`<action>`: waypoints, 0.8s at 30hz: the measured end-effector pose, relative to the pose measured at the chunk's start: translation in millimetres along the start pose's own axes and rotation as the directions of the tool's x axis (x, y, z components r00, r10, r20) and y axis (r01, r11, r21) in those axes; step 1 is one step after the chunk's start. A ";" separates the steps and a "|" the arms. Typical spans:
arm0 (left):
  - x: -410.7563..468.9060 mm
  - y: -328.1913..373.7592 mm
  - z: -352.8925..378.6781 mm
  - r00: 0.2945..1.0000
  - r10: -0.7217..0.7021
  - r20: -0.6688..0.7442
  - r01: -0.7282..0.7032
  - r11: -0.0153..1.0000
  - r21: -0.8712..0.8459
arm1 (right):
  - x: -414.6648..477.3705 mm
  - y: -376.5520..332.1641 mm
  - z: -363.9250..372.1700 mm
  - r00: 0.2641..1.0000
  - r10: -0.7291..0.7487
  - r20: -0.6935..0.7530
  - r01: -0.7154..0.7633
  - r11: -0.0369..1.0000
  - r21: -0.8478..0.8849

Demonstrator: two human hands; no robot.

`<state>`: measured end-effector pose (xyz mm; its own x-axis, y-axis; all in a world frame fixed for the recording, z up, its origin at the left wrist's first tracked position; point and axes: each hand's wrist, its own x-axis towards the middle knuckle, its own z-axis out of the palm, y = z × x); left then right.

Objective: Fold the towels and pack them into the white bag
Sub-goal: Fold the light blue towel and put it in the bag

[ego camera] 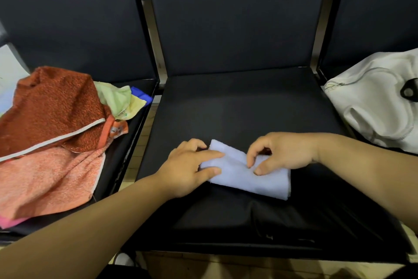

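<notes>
A small pale blue towel, folded into a narrow strip, lies on the middle black seat. My left hand rests on its left end with fingers laid fairly straight over the cloth. My right hand sits over the towel's right half, with forefinger and thumb pinching a fold of it. The white bag lies slumped on the right seat, apart from both hands. A heap of unfolded towels, rust, salmon, pale green and yellow, covers the left seat.
Three dark padded seats stand in a row with metal frame gaps between them. A black loop lies on the white bag. Tiled floor shows below the seat's front edge. A pink cloth edge pokes out under the towel heap.
</notes>
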<state>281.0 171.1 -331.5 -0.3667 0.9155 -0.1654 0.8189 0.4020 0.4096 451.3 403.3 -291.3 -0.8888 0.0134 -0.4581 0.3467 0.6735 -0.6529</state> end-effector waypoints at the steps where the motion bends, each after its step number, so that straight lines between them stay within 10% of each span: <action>1: 0.7 0.7 -0.5 1.000 -0.002 0.009 0.002 1.000 0.005 | 2.8 -3.3 -0.7 1.000 0.003 -0.020 -0.003 1.000 0.027; 13: -5.1 -2.3 -2.0 0.998 0.043 0.041 -0.042 0.999 -0.012 | 17.4 -14.8 6.2 0.940 0.083 0.332 -0.199 0.921 0.335; 20: 5.3 16.7 -9.7 0.996 -0.010 0.093 0.038 0.954 -0.296 | -13.3 -6.3 0.2 0.998 0.021 0.060 -0.050 0.831 0.554; 24: 30.9 81.1 -21.2 0.998 -0.001 0.062 0.045 0.691 -0.722 | -64.0 -3.3 -31.4 0.985 0.024 -0.170 0.072 0.838 0.540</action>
<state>326.7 231.6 -284.4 -0.3396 0.9143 -0.2208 0.2307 0.3086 0.9228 497.7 423.4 -240.9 -0.9181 0.1548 -0.3649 0.3883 0.1661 -0.9065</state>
